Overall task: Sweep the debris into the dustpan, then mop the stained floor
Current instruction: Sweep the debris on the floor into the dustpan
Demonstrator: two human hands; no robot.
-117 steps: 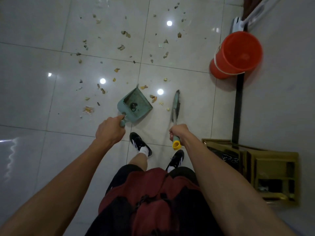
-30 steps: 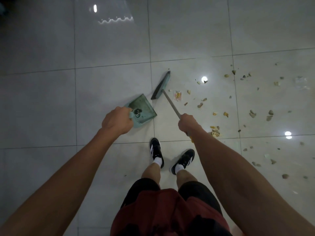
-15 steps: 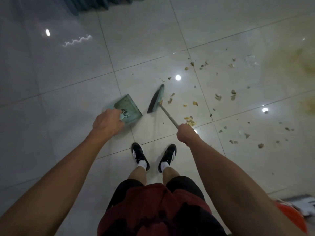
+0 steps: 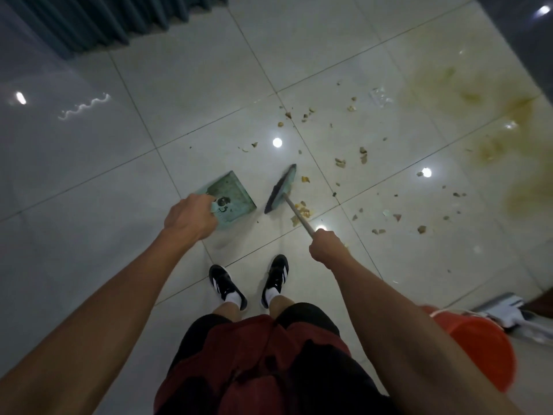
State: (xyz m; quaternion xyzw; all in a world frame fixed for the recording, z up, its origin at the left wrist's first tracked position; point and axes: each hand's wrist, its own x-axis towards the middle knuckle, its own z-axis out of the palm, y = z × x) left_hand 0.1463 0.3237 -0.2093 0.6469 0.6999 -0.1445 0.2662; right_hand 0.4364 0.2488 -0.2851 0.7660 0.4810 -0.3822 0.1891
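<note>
My left hand grips the handle of a green dustpan that lies on the tiled floor ahead of my feet. My right hand grips the wooden handle of a small broom, whose green head rests on the floor just right of the pan's open edge. Brown debris lies in a small pile right behind the broom head, and more crumbs are scattered to the right. A yellow-brown stain spreads over the tiles at the far right.
An orange bucket stands at the lower right, with a white mop head beside it. A dark teal curtain hangs at the upper left. My two black shoes stand just behind the dustpan.
The view has turned, bringing the curtain and the stain into sight. The broom head has shifted slightly toward the dustpan; both hands keep their holds.
</note>
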